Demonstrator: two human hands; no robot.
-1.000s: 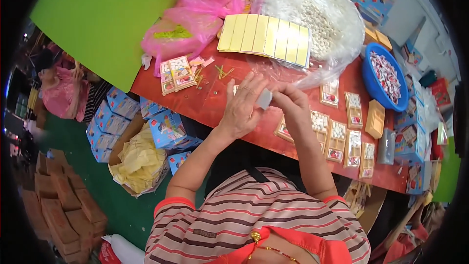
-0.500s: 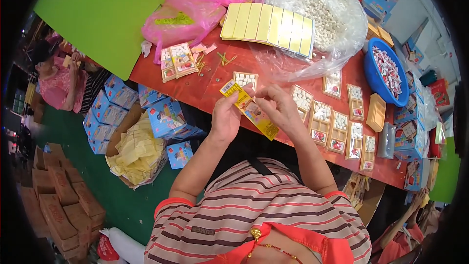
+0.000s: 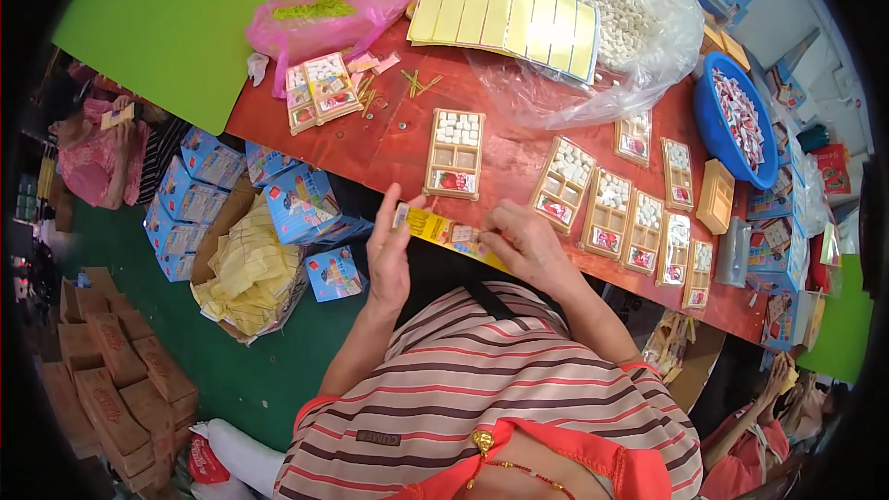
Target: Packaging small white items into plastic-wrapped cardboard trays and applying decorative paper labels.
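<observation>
A yellow printed card strip hangs slantwise over the table's near edge. My right hand is closed, pinching the strip near its lower right end. At the other end my left hand is open, its fingers stretched out beside the strip; whether its thumb touches the card is hard to see. Just beyond lies a small wooden compartment tray with white cubes in its far part and a red-printed packet in its near part. Several similar trays stand in a row to the right of my right hand.
Sheets of yellow strips lie against a clear bag of white cubes. A blue basin of small packets stands at the right. Filled trays and a pink bag are at the far left. Blue boxes stand beside the table.
The strip has tilted flatter and come closer to me, uncovering the tray behind it. My left hand's fingers have straightened from their grip, while my right hand has moved slightly nearer.
</observation>
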